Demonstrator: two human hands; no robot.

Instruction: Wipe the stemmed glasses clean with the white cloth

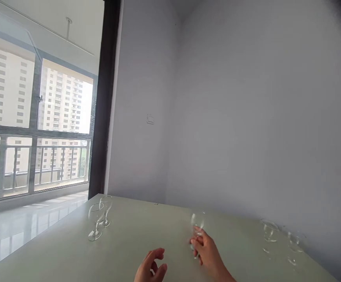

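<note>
A stemmed glass is being gripped by the right hand on the pale surface.

The wine glass (197,226) is being held low, around its stem, by the closed fingers of the right hand (207,252), near the middle of the surface (129,250); the left hand (151,270) is being kept loosely curled and empty just beside it, touching nothing. Two more glasses (100,219) are standing close together far to the left, and another pair (280,239) far to the right near the wall. The glass is probably best kept upright and gripped gently at the stem, since thin clear glass is easily tipped or cracked.
</note>
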